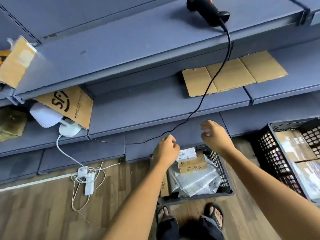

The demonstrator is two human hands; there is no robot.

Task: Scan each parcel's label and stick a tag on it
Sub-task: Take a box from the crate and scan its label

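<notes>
Scanner cable (229, 40) diag. across shelf (155, 108) front; crate (222, 177) below.

Black scanner (208, 10), blue-grey shelves (138, 40), brown cardboard (233, 73)

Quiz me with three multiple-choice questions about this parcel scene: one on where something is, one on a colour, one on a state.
1. Where is the scanner?
A. In a hand
B. On an upper shelf
C. In a basket

2. What colour is the scanner's cable?
A. White
B. Black
C. Red

3. The central crate is:
A. Empty
B. Upside down
C. Holding parcels

Answers:
1 B: it lies on the shelf with nothing gripping it.
2 B: a black lead trails down from its handle.
3 C: cardboard boxes and plastic bags show inside it.
</notes>
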